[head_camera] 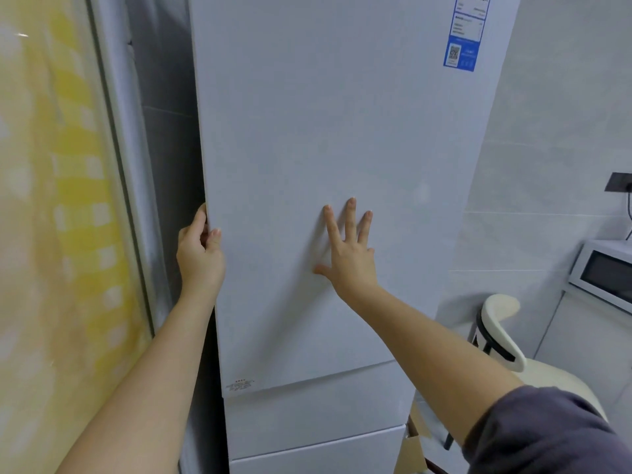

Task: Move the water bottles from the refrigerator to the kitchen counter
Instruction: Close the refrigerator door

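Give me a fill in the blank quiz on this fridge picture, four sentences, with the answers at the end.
1. The left hand grips the ___ edge of the refrigerator door.
2. The right hand lies flat against the ___ of that door.
3. The sticker near the door's top right corner is ___ and white.
4. A pale chair stands to the ___ of the refrigerator door.

Answers: left; front; blue; right
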The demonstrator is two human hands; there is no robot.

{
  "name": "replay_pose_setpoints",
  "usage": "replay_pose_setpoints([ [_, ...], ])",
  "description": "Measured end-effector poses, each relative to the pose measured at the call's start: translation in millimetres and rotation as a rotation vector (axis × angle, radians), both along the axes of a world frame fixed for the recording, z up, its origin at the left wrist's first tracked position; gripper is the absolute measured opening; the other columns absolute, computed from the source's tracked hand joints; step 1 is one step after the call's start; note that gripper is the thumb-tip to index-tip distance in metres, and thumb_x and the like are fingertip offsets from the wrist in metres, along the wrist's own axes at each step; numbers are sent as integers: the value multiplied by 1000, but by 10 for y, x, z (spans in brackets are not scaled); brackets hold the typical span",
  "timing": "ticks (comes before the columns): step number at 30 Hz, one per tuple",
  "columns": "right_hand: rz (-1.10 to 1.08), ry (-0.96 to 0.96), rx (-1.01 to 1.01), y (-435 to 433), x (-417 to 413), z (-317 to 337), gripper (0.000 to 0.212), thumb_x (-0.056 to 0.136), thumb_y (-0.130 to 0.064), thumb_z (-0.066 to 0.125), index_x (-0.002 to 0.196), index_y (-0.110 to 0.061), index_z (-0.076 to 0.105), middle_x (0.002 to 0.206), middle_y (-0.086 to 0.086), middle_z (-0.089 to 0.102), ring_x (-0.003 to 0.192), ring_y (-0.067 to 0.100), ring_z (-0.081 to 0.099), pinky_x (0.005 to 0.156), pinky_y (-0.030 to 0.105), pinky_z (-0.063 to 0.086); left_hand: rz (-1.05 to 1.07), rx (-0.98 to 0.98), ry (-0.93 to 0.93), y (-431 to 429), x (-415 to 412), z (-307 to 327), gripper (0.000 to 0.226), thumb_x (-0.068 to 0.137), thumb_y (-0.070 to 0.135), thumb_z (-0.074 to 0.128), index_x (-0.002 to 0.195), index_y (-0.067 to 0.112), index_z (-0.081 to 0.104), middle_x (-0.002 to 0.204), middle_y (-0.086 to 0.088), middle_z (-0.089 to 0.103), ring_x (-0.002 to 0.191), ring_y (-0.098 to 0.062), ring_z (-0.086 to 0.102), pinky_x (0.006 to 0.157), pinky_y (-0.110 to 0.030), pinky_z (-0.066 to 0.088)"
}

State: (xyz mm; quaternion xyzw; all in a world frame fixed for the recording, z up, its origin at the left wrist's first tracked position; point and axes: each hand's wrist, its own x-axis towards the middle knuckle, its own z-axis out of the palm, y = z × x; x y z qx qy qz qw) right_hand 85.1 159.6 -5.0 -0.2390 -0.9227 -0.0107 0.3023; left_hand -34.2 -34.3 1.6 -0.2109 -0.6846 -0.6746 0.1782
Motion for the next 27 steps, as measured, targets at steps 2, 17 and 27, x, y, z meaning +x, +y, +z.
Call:
replay_pose_setpoints([
  [2,-7,6,-10,2,-51,-8,118,81,-42,76,152,-38,-19,158,3,-35,147,42,-20,98,67,42,-11,-3,0,18,-71,4,47,102,12,44,147,27,42,134,-6,46,111,-12,50,103,-25,36],
  [17,-67,15,-9,45,-286,-29,117,81,-43,76,152,-39,-16,158,2,-34,147,41,-20,101,66,39,-20,7,56,169,-472,-64,47,102,12,45,146,27,43,124,1,45,105,-9,49,90,-7,34],
  [27,-93,-3,99,144,-167,-35,128,78,-50,75,137,-46,-39,152,1,-42,147,41,-18,104,68,33,285,-483,578,290,-61,-259,90,78,23,80,151,18,27,156,-22,17,144,-42,18,116,-52,26],
])
